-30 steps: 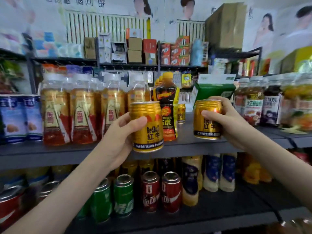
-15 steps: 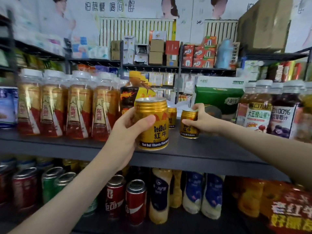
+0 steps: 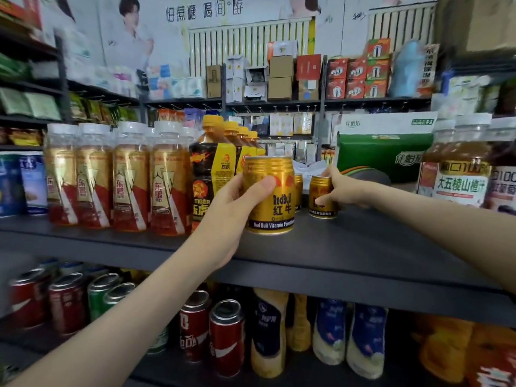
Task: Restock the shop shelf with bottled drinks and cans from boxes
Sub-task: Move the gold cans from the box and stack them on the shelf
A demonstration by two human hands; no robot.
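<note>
My left hand [image 3: 237, 210] grips a gold Red Bull can [image 3: 272, 202] upright, its base at the front of the dark grey shelf [image 3: 363, 247]. Deeper on that shelf my right hand [image 3: 344, 189] holds a second gold can [image 3: 321, 198], which stands on the shelf board. Another gold can [image 3: 298, 191] stands just left of it, half hidden behind the front can.
Left of the cans stand Tiger bottles with yellow caps [image 3: 212, 169] and a row of gold-and-red bottles [image 3: 131, 180]. A green and white carton [image 3: 385, 149] and juice bottles [image 3: 458, 174] are to the right. The lower shelf holds red and green cans [image 3: 226, 336] and bottles.
My right hand has carried its can from mid-air to the back of the shelf and set it down there. My left hand has lowered its can onto the shelf's front.
</note>
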